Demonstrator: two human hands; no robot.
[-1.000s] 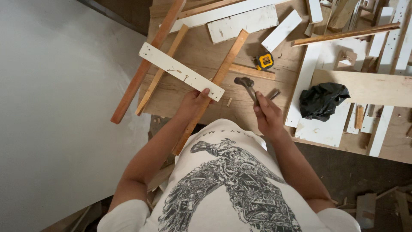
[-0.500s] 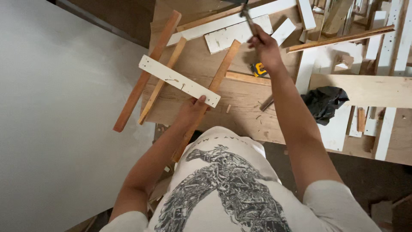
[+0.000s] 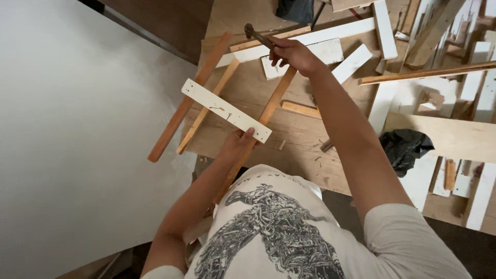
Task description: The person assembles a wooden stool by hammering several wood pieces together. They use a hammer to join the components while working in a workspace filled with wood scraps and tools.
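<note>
My right hand is stretched forward over the bench, gripping a hammer by its handle, the dark head pointing up and left. My left hand presses on a long brown wooden strip right below a white painted slat that lies across three brown strips. The outer reddish strip and a thinner pale strip run under the slat's left part.
The plywood workbench is littered with white boards, offcuts and a short brown stick. A crumpled black cloth lies at the right. A large white panel fills the left side. More scrap wood piles at the upper right.
My right hand with the hammer rose from near my chest and reached out far over the bench. The left hand stayed on the brown strip by the white slat.
</note>
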